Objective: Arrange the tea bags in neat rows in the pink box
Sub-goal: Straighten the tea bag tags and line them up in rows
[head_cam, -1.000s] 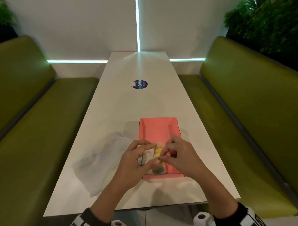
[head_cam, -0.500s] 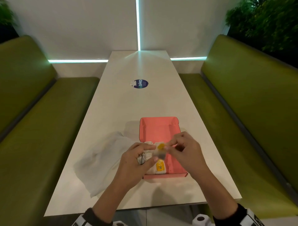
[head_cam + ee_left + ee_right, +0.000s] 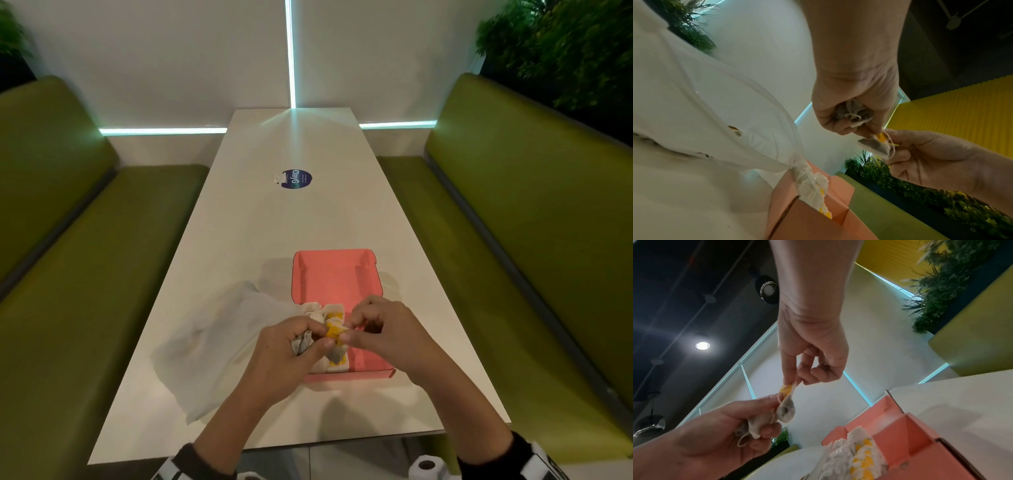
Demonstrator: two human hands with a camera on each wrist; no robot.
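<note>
Everything is placed here by reference to the pink box (image 3: 337, 274), which stands open on the white table (image 3: 274, 222).

Just left of the box, a crumpled clear plastic bag (image 3: 219, 342) lies flat on the table, one corner touching the box's left wall; it appears to be the emptied source of the bags.

Above the near-left corner of the box, the left hand (image 3: 287, 356) is curled round a small bunch of tea bags (image 3: 854, 112), their strings looping out below the fingers. The bunch is probably kept there as a ready supply, so that single bags can be drawn off without reaching away.

Inside the box, against its left wall, two rows of tea bags (image 3: 329, 315) are already laid from the near end toward the middle; the left row shows plain paper, the right row yellow tags. The far part and the right side of the box floor are bare.

Over the near middle of the box, one tea bag (image 3: 874, 147) hangs between the hands, its yellow tag (image 3: 786, 388) pinched between thumb and forefinger of the right hand (image 3: 387, 335), the other fingers being loosely curled. It is judged that the bag is being separated from the bunch by its tag, so that its string comes free before it is set into a row.
</note>
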